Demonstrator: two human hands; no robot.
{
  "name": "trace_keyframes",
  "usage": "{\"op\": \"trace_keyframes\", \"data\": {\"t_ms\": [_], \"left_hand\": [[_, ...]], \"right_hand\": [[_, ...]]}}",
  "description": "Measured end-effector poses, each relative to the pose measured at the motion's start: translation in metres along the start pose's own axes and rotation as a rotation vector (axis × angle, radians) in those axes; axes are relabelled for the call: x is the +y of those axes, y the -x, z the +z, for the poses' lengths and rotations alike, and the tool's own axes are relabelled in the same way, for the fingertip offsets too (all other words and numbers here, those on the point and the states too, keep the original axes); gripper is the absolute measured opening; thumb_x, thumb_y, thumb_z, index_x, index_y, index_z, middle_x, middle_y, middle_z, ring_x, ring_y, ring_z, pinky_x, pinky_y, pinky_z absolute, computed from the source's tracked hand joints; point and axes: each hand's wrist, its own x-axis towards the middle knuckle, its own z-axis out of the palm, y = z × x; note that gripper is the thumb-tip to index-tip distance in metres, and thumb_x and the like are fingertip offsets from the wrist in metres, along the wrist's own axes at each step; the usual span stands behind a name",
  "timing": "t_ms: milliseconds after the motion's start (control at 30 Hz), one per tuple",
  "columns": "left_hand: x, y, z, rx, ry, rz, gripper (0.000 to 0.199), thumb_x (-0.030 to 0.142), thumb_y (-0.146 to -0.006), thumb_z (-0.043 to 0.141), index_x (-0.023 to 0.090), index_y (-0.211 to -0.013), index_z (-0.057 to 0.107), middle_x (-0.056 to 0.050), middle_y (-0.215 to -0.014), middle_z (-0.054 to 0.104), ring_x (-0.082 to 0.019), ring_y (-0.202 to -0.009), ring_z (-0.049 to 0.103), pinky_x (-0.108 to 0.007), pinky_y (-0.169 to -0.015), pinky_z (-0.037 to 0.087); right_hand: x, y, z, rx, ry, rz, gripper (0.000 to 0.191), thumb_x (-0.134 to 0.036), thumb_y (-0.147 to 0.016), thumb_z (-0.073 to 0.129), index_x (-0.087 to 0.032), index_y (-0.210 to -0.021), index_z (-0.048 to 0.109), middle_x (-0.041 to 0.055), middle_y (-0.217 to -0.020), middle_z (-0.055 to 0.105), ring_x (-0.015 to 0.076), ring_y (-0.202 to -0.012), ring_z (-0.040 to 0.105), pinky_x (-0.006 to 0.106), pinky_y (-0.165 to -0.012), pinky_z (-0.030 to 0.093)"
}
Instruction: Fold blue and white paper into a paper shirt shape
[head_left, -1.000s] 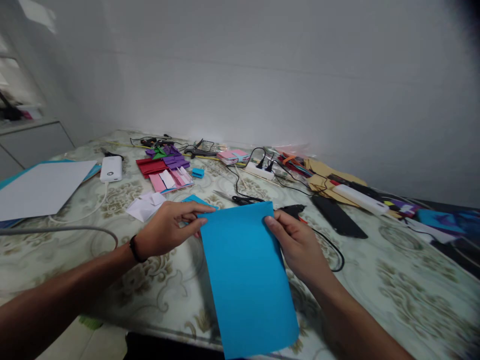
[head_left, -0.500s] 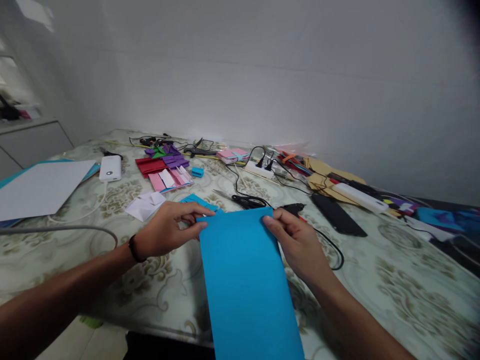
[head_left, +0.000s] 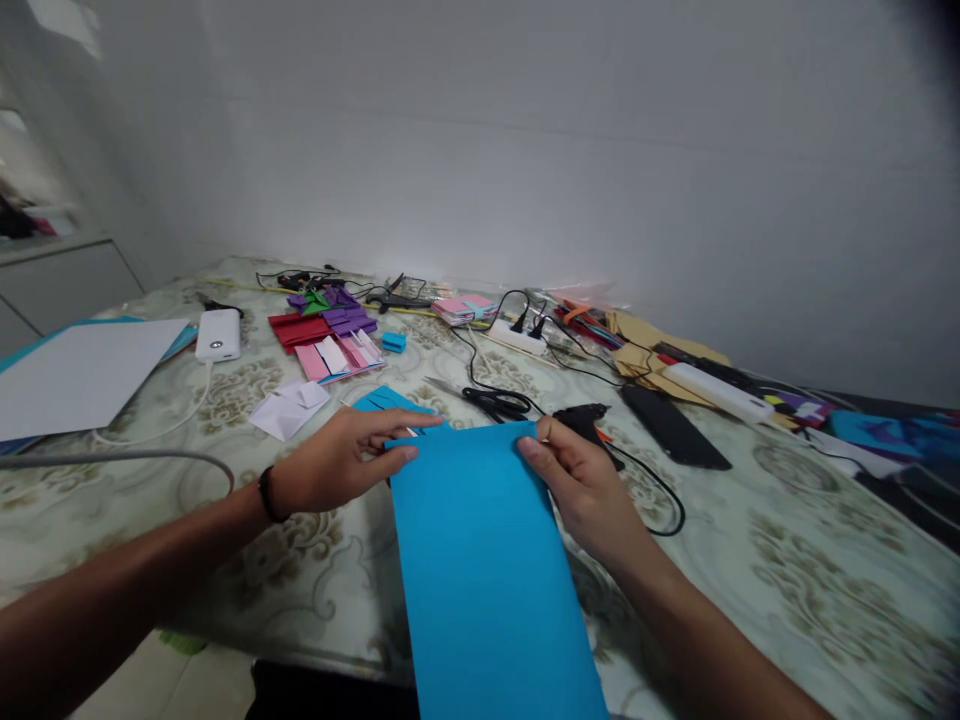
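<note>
A long sheet of blue paper (head_left: 480, 560) hangs between my hands and runs down past the bottom of the view. My left hand (head_left: 349, 455) pinches its far left corner between thumb and fingers. At the far right corner, my right hand (head_left: 574, 470) grips the sheet, thumb on top. Just beyond the sheet lie blue paper pieces (head_left: 386, 398) with slits or folds, partly covered by my left fingers. Black-handled scissors (head_left: 495, 402) rest past its far edge. A black glue gun (head_left: 581, 420) is close to my right hand, partly hidden by it.
Left on the table are a folded white paper (head_left: 289, 408), a white power bank (head_left: 218, 335) and large white sheets (head_left: 90, 375). Red folded paper (head_left: 300, 330) and pink pieces lie farther back. A power strip (head_left: 517, 338), a black phone-like slab (head_left: 675, 428) and cables occupy the right.
Both hands and the blue sheet have shifted slightly; the sheet's far edge moved a little left. More of the glue gun shows now. Both hands keep their hold.
</note>
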Motion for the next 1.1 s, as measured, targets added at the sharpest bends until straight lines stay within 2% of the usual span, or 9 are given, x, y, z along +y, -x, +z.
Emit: {"op": "trace_keyframes", "data": {"t_ms": [133,300,467,567,667,733,833,1000,1100], "left_hand": [[-0.0013,0.0,-0.0011,-0.015,-0.036,0.033,0.033,0.029,-0.1,0.06,0.025,-0.129,0.075,-0.003,-0.11,0.082,-0.013,-0.07,0.065,-0.021,-0.061,0.049],[-0.0024,0.0014,-0.0004,-0.029,-0.06,0.044,0.031,0.029,-0.1,0.061,0.024,-0.127,0.076,-0.002,-0.095,0.082,-0.01,-0.058,0.056,-0.02,-0.056,0.043],[0.0017,0.0005,-0.0011,-0.091,0.163,-0.093,0.039,0.035,-0.098,0.063,0.021,-0.134,0.066,-0.006,-0.103,0.077,-0.012,-0.064,0.069,-0.02,-0.057,0.051],[0.0046,-0.0009,-0.0034,-0.168,0.285,-0.159,0.045,0.038,-0.097,0.066,0.017,-0.136,0.058,-0.005,-0.09,0.077,-0.016,-0.065,0.073,-0.02,-0.054,0.052],[0.0054,-0.0021,-0.005,-0.284,0.25,-0.113,0.028,0.04,-0.1,0.061,0.014,-0.105,0.069,-0.006,-0.077,0.077,-0.017,-0.067,0.075,-0.021,-0.058,0.054],[0.0047,-0.0022,-0.0052,-0.336,0.209,-0.059,0.038,0.04,-0.102,0.056,0.014,-0.078,0.069,-0.007,-0.073,0.078,-0.016,-0.065,0.073,-0.021,-0.059,0.053],[0.0033,-0.0018,-0.0051,-0.322,0.172,-0.045,0.048,0.039,-0.103,0.055,0.014,-0.064,0.067,-0.007,-0.065,0.076,-0.014,-0.058,0.07,-0.019,-0.056,0.05],[0.0032,-0.0009,-0.005,-0.293,0.182,-0.066,0.044,0.036,-0.103,0.055,0.014,-0.066,0.067,-0.006,-0.065,0.075,-0.013,-0.058,0.07,-0.019,-0.056,0.051],[0.0034,0.0001,-0.0039,-0.176,0.29,-0.116,0.022,0.035,-0.1,0.061,0.015,-0.104,0.07,-0.001,-0.07,0.074,-0.014,-0.06,0.072,-0.018,-0.053,0.051]], "right_hand": [[0.0,-0.0001,0.0036,-0.036,0.054,0.02,0.054,-0.071,-0.093,0.058,-0.023,-0.072,0.043,-0.0061,-0.065,0.033,0.0127,-0.057,0.033,0.026,-0.05,0.028],[-0.0009,-0.0009,0.0058,-0.021,0.128,-0.026,0.058,-0.073,-0.095,0.052,-0.022,-0.068,0.044,-0.0049,-0.065,0.036,0.0131,-0.057,0.035,0.027,-0.051,0.03],[-0.0029,-0.0002,0.0023,0.041,0.116,-0.068,0.055,-0.07,-0.096,0.055,-0.022,-0.07,0.048,-0.0047,-0.064,0.037,0.0131,-0.056,0.035,0.027,-0.051,0.031],[-0.0037,-0.0011,-0.0008,0.083,0.07,-0.049,0.054,-0.071,-0.094,0.057,-0.022,-0.072,0.052,-0.0051,-0.064,0.037,0.0129,-0.055,0.034,0.027,-0.049,0.03],[-0.0036,-0.0019,-0.0026,0.106,0.046,-0.045,0.055,-0.073,-0.092,0.059,-0.022,-0.072,0.053,-0.0052,-0.063,0.038,0.0127,-0.054,0.034,0.027,-0.047,0.03],[-0.0037,-0.0015,-0.0028,0.111,0.049,-0.048,0.056,-0.074,-0.092,0.059,-0.022,-0.072,0.052,-0.0052,-0.063,0.038,0.0126,-0.054,0.035,0.026,-0.047,0.029],[-0.0041,0.0001,-0.0019,0.103,0.043,-0.041,0.055,-0.073,-0.092,0.059,-0.022,-0.072,0.053,-0.0053,-0.063,0.038,0.0123,-0.053,0.035,0.026,-0.046,0.029],[-0.004,0.0002,0.0001,0.078,-0.008,-0.02,0.055,-0.071,-0.092,0.062,-0.023,-0.07,0.049,-0.0061,-0.06,0.035,0.0118,-0.052,0.033,0.025,-0.044,0.027],[-0.0039,-0.0005,-0.0003,0.08,-0.019,-0.011,0.056,-0.071,-0.092,0.063,-0.023,-0.068,0.046,-0.0065,-0.059,0.033,0.0114,-0.051,0.032,0.025,-0.044,0.027]]}}
